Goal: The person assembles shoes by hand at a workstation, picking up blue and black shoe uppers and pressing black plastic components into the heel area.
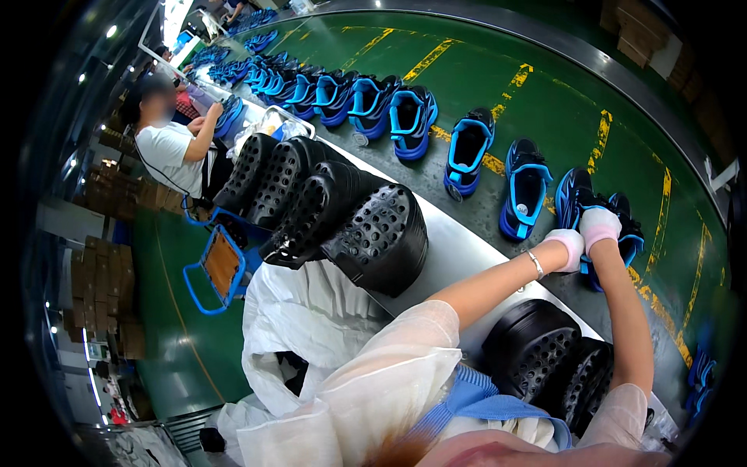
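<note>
A blue and black shoe [615, 226] sits on the dark conveyor belt [482, 206] at the near end of a long row, and both of the person's gloved hands are on it. The left hand [566, 247], in a pale glove with a thin bracelet at the wrist, presses against the shoe's near side, while the right hand [599, 227] closes over its top, fingers curled around the upper. Just beside it on the belt stands a second shoe [525, 191], then another [468, 152], both with open bright-blue linings, and the row of blue shoes [327, 89] curves away up the belt toward the far end. Along the near edge of the belt runs a white table [459, 253], where black perforated moulds [334, 210] lie stacked in a leaning line; two more black moulds [545, 358] rest close to the person's chest. Further off, a co-worker in a white shirt [167, 148] sits at the same table.
</note>
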`<state>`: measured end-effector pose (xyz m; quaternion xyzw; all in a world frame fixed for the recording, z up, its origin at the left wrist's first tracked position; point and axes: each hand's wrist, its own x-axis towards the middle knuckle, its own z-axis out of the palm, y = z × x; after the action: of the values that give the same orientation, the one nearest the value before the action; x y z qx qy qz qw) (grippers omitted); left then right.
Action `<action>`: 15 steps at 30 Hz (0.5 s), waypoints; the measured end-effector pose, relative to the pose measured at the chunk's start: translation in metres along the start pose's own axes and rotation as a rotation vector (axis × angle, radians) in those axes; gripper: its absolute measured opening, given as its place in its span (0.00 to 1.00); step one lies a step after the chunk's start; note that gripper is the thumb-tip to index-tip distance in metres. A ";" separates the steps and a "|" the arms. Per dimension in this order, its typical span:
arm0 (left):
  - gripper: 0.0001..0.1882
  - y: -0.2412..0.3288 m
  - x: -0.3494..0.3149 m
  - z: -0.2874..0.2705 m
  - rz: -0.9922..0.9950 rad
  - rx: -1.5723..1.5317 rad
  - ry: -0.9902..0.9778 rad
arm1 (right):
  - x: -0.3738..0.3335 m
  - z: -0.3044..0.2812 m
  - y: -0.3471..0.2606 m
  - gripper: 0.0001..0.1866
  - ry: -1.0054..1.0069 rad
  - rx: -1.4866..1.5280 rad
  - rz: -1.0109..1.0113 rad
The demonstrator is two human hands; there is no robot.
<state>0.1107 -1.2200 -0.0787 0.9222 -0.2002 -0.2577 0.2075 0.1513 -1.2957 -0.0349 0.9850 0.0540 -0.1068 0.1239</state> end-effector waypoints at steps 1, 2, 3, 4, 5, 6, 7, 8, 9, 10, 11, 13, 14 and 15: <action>0.15 0.000 0.003 0.002 -0.006 -0.008 0.005 | -0.002 -0.003 0.000 0.13 0.000 -0.006 -0.009; 0.15 -0.001 0.005 0.003 0.013 0.030 -0.014 | -0.012 -0.018 -0.002 0.14 -0.036 0.001 -0.058; 0.15 -0.001 0.005 0.003 0.035 0.076 -0.034 | -0.018 -0.030 -0.001 0.15 -0.068 0.013 -0.103; 0.15 -0.001 0.006 0.004 0.026 0.078 -0.010 | -0.017 -0.034 0.001 0.16 -0.125 -0.045 -0.127; 0.15 0.001 0.005 0.002 0.031 0.080 -0.016 | -0.016 -0.032 0.004 0.16 -0.130 -0.042 -0.122; 0.15 0.003 0.005 -0.002 0.041 0.102 -0.049 | -0.014 -0.030 0.006 0.15 -0.122 -0.038 -0.138; 0.16 0.004 0.005 -0.005 0.050 0.123 -0.082 | -0.012 -0.028 0.007 0.15 -0.114 -0.034 -0.154; 0.15 0.003 0.005 -0.001 0.065 0.134 -0.046 | -0.008 -0.025 0.008 0.13 -0.095 -0.056 -0.175; 0.15 0.004 0.007 0.001 0.068 0.130 -0.054 | -0.005 -0.022 0.008 0.12 -0.077 -0.078 -0.197; 0.15 0.005 0.009 0.003 0.057 0.139 -0.057 | -0.005 -0.018 0.007 0.12 -0.039 -0.072 -0.194; 0.16 0.005 0.010 0.004 0.045 0.143 -0.053 | -0.007 -0.018 0.004 0.12 0.001 -0.073 -0.195; 0.15 0.003 0.007 0.010 0.005 0.135 -0.046 | -0.008 -0.012 -0.002 0.13 -0.014 -0.111 -0.186; 0.15 0.003 0.003 0.008 0.004 0.132 -0.051 | -0.007 -0.008 0.001 0.13 -0.005 -0.053 -0.180; 0.15 0.008 -0.002 0.001 0.009 0.136 -0.058 | -0.007 -0.008 0.006 0.14 0.006 0.009 -0.165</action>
<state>0.1067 -1.2256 -0.0748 0.9253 -0.2275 -0.2693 0.1395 0.1467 -1.3003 -0.0239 0.9781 0.1349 -0.1139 0.1099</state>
